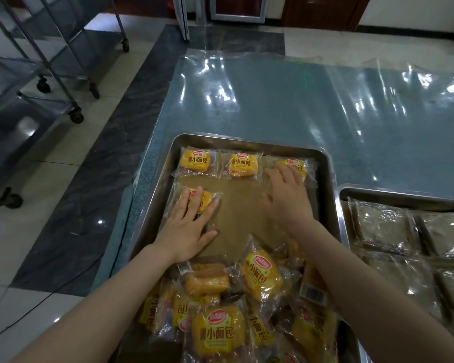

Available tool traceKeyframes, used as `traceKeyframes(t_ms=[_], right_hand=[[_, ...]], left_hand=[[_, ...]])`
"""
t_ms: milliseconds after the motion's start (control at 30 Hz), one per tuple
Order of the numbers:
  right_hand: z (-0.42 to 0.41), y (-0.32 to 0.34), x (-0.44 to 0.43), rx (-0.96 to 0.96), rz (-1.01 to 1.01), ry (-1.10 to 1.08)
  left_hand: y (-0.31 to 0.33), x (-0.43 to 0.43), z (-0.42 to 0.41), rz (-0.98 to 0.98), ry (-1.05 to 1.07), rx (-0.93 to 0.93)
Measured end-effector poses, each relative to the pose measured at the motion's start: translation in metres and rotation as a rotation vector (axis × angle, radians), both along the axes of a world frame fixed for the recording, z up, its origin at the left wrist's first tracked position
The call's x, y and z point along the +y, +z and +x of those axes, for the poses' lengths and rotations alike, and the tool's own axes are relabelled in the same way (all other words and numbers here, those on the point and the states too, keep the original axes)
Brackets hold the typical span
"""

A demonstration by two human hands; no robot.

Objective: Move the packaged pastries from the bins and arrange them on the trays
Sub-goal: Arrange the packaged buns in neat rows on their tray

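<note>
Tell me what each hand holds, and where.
Nothing is held. The left hand lies flat on the second-row packet; the right hand touches the corner packet.

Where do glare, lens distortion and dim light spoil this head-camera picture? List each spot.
Head view: white glare streaks the clear plastic sheet; head view, left edge: wide-angle bending tilts the steel rack; head view, right: the pale packets on the second tray sit dim, their print unreadable; the yellow packets stay legible.

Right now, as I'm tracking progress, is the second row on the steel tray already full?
No: only one yellow bread packet lies in that row, under the left hand, with bare brown liner beside it.
</note>
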State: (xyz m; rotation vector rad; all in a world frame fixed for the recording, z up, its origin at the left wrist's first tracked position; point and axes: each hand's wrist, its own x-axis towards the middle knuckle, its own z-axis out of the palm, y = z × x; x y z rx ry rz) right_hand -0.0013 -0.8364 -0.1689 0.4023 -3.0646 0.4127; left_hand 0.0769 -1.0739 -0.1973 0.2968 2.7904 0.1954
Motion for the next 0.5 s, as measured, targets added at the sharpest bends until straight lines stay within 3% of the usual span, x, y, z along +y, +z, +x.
traceKeyframes(t_ms=[200, 333, 500], right_hand=[[0.007, 0.015, -0.049, -0.163, -0.137, 0.236], [0.004, 0.006, -0.078, -0.382, -0.198, 0.133], [-0.008, 0.002, -0.100, -0.514, -0.401, -0.008]], left_hand=[[0.007, 0.003, -0.012, 0.033, 0.032, -0.002], [0.007, -0.002, 0.003, 0.074, 0.062, 0.106], [0.001, -0.014, 0.009, 0.041, 0.028, 0.072]])
